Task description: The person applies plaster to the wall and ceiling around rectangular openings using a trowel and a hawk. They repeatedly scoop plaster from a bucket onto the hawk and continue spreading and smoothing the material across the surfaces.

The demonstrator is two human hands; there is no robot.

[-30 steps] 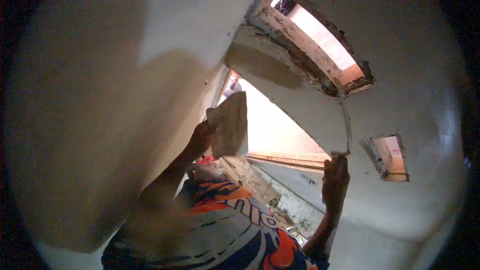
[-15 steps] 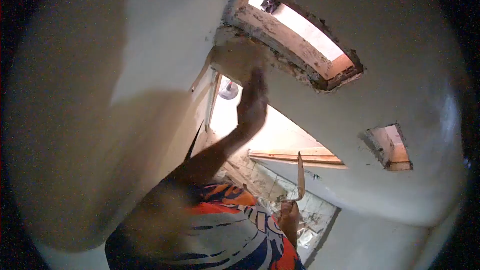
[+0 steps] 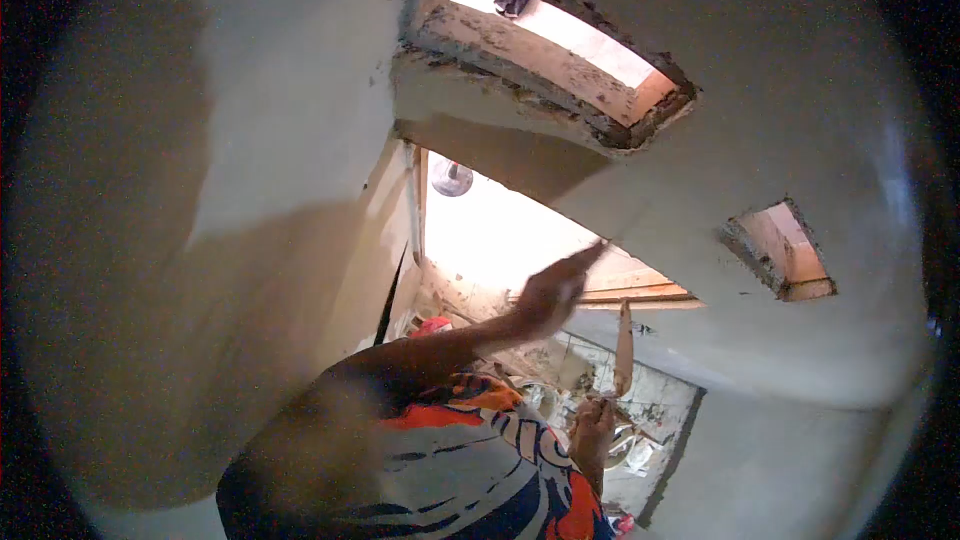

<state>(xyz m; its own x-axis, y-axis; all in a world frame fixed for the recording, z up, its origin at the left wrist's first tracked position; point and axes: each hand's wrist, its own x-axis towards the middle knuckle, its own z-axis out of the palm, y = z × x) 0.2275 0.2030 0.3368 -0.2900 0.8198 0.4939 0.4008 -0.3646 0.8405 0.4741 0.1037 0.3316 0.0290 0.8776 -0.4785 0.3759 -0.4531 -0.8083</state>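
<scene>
Trowel (image 3: 625, 348), just one, in the right hand (image 3: 592, 420).

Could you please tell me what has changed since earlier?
The left hand has moved from the left edge of the bright opening towards its right; whether it still holds the board is unclear. The right hand has dropped, gripping a trowel. The small cut-out is unchanged.

Hard white glare pours through the doorway (image 3: 490, 230) at centre and the long slot opening (image 3: 570, 35) up top, while the wall (image 3: 270, 90) on the left sinks into broad brownish shadow. Lens distortion bows everything; corners go black and speckled, and the raised hand (image 3: 555, 285) blurs.
</scene>
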